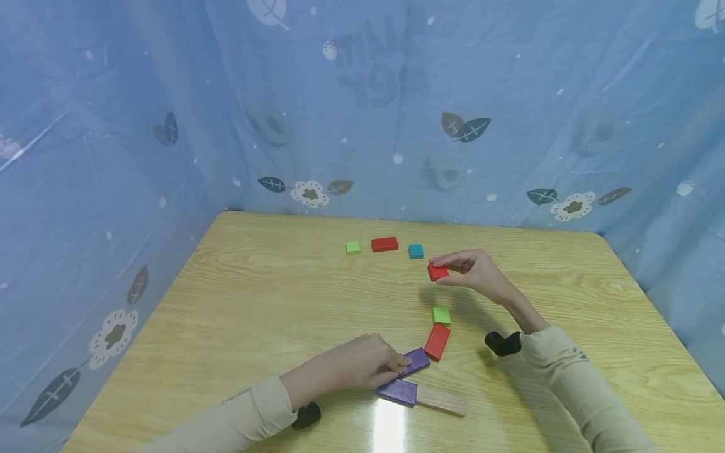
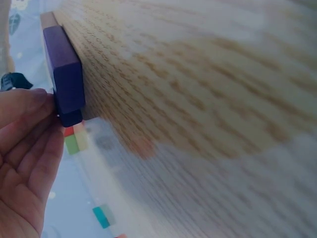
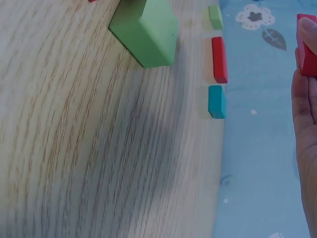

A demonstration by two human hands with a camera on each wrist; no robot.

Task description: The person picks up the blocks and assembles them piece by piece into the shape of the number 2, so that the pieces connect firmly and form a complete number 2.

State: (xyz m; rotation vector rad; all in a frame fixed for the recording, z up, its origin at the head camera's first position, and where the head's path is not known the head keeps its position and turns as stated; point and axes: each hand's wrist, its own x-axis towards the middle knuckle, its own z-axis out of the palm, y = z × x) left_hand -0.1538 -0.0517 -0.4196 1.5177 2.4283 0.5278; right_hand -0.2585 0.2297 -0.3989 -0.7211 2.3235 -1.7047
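My right hand [image 1: 472, 272] holds a small red block [image 1: 438, 272] between thumb and fingers, raised above the table. The same red block [image 3: 308, 47] shows at the right edge of the right wrist view. My left hand [image 1: 362, 363] pinches the near-left end of a purple block [image 1: 418, 360] lying on the table. Its far end lies close to a red rectangular block [image 1: 437, 341], which meets a light green block [image 1: 441, 316]. Nearer to me, a second purple block [image 1: 398, 392] lies end to end with a plain wooden block [image 1: 440, 399].
Along the back of the table [image 1: 272, 296] lie another light green block [image 1: 353, 248], a long red block [image 1: 384, 244] and a blue block [image 1: 416, 251]. A blue patterned curtain [image 1: 362, 138] hangs behind and at both sides.
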